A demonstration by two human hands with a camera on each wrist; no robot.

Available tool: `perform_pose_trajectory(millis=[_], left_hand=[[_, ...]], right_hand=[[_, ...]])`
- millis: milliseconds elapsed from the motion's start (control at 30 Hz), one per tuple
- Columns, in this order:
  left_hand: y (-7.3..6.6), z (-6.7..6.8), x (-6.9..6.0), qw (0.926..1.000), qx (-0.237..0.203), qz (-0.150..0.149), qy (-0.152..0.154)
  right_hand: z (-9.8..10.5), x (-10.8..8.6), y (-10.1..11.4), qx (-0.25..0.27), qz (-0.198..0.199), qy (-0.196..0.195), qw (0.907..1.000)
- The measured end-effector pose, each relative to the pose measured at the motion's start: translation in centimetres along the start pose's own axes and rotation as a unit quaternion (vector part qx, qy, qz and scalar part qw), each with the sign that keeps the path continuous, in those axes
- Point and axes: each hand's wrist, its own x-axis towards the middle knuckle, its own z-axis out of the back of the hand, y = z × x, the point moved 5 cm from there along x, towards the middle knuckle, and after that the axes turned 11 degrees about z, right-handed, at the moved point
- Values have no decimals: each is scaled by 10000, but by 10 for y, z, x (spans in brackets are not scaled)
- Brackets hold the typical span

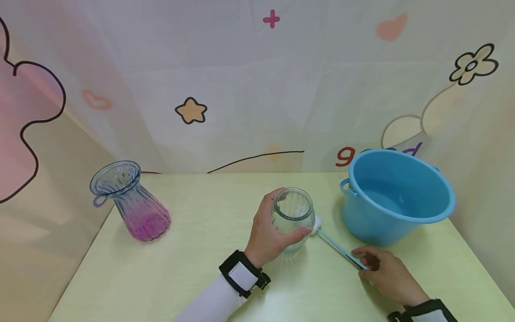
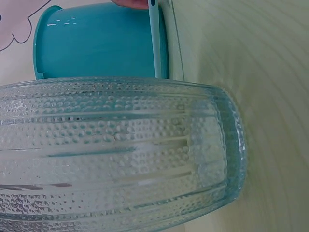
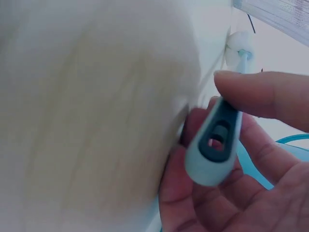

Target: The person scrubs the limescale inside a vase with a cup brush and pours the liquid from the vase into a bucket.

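Observation:
My left hand (image 1: 268, 237) grips a clear ribbed glass jar (image 1: 293, 227), thumb on the near side and fingers round the far left. The jar is upright with its mouth uncovered; its dimpled wall fills much of the left wrist view. Whether its base touches the table I cannot tell. To the right, my right hand (image 1: 388, 275) pinches the end of a light blue cleaning brush (image 1: 337, 245) between thumb and fingers. The brush's white rounded head (image 3: 240, 44) is beside the jar, partly hidden by it and the left thumb in the head view.
A blue bucket (image 1: 354, 214) with side handles stands at the right, behind my right hand. At the far left is a fluted glass vase (image 1: 146, 214), blue above and pink below. Both are on the pale wooden table (image 1: 193, 250), with a patterned curtain (image 1: 241, 89) behind.

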Motion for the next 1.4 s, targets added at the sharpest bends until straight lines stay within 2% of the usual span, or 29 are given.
perform_pose_trajectory(millis=[133,233,367,500,600,733,933,1100,1233,1333,1400], left_hand=[[0,0,-1,10000,10,9,19],[0,0,-1,10000,42,56,24],[1,0,-1,10000,66,61,-5],[1,0,-1,10000,-1,39,-3],[2,0,-1,10000,-49,58,-3],[3,-1,-1,9999,-74,93,-6],[3,-1,0,9999,-79,96,26],[2,-1,0,10000,31,-8,-41],[1,-1,0,10000,61,-27,-54],[1,-1,0,10000,37,-6,-45],[1,-1,0,10000,39,14,-47]], right_hand=[[3,-3,2,58,1,-257,9997],[7,-8,6,88,368,-812,9960],[14,-12,15,196,979,-1663,9810],[16,-14,25,614,1423,-2165,9639],[16,-14,33,1121,1723,-2508,9460],[18,-11,42,1803,1886,-2842,9226],[24,-8,57,2134,1916,-3255,9010],[33,-3,70,2546,2395,-3413,8726],[41,-3,79,2400,2711,-3674,8567],[45,-3,87,2787,3150,-3647,8307],[46,-3,93,3196,3475,-3468,8105]])
